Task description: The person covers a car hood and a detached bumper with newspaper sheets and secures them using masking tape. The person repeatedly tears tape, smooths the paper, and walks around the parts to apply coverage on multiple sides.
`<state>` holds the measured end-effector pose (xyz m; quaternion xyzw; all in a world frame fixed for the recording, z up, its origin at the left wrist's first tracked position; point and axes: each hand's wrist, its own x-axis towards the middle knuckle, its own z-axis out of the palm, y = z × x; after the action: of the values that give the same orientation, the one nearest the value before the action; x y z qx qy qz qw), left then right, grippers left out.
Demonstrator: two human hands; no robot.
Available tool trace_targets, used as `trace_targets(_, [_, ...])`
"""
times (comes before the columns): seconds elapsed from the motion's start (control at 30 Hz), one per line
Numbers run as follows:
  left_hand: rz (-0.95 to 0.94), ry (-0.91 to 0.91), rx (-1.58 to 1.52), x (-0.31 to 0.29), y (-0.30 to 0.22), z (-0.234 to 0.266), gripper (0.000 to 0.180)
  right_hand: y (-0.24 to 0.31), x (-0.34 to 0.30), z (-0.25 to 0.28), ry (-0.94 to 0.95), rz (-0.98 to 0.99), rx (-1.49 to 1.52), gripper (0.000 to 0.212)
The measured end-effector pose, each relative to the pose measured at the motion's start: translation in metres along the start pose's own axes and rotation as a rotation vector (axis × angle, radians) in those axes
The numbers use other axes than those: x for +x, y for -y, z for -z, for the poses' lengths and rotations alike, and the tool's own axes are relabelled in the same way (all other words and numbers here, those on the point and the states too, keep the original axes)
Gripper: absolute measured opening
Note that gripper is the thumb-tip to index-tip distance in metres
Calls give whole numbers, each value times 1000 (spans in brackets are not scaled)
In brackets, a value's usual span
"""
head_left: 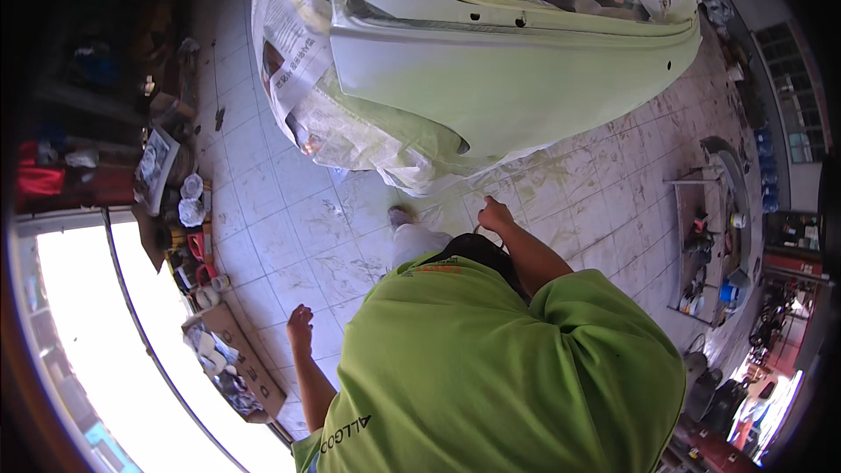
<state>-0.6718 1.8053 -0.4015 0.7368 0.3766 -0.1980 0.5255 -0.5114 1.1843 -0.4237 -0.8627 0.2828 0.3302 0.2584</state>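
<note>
Directly ahead of me, the pale green car body panel [526, 79] lies across the upper part of the view, with its long axis running left to right and its lower edge curving down toward the tiled floor [280, 228]. Masking newspaper [289, 44] is wrapped over the body to the panel's left and tucks beneath its lower lip.

My right hand [495, 215] is the nearer of the two: it sits just below the panel's lower edge, close to the point where the paper bunches under it, but apart from the painted surface. Its fingers are curled in; whether they pinch anything I cannot tell, since the view shows only the back of the hand. The panel therefore lies up and forward from these fingers.

My left hand [300, 324] hangs well apart from the panel, low on my left side over bare tile, loosely closed and holding nothing visible.

Outward from there, a cardboard box of cans and rags [229, 359] stands by the bright doorway on my left, and a low workbench with tins [701, 245] stands to my right.
</note>
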Motion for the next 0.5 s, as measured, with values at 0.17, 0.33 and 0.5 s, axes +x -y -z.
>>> trace_targets(0.17, [-536, 203, 552, -5, -51, 11, 35, 52, 13, -45, 42, -17, 4, 57])
trace_targets(0.33, [-374, 421, 795, 31, -136, 35, 33, 93, -1, -65, 114, 134, 128, 32])
trace_targets(0.5, [-428, 740, 1324, 38, -265, 43, 32, 50, 14, -151, -111, 154, 101, 35])
